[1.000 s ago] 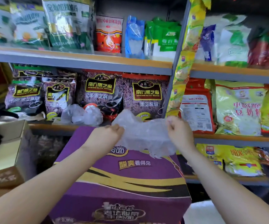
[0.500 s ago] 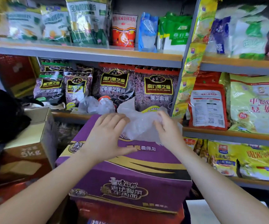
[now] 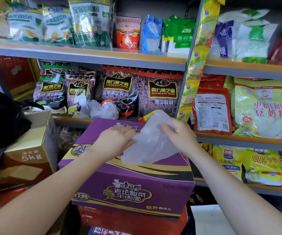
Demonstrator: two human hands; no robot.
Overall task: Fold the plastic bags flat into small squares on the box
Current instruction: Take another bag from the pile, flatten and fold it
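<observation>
Translucent plastic, thin and crinkled, makes up the bag [image 3: 151, 143] at the centre of the frame, where it sits over the top of the purple carton [image 3: 133, 182] and rises a little off it at its upper end. The left hand [image 3: 115, 141] lies against the bag's left edge, fingers curled, and appears to pinch the film there, though the fingertips are hidden behind the plastic. The right hand [image 3: 179, 135] closes on the upper right part of the bag, thumb and fingers clamped on a fold of film. Both hands thus hold the same bag; neither is spread wide.

The step in hand looks like an early fold, the bag being laid down and doubled over. To do it well, the film should first be pressed flat on the carton's lid so trapped air escapes toward the open mouth. One hand would best pin the crease while the other sweeps outward along it. Edges ought to be matched before pressing, since slippery film slides out of line easily.

More crumpled clear bags [image 3: 101, 110] wait on the shelf [image 3: 69, 118] just above the carton's far edge, left of centre, in front of dark sesame-paste packets [image 3: 160, 95]. These seem not yet folded.
</observation>
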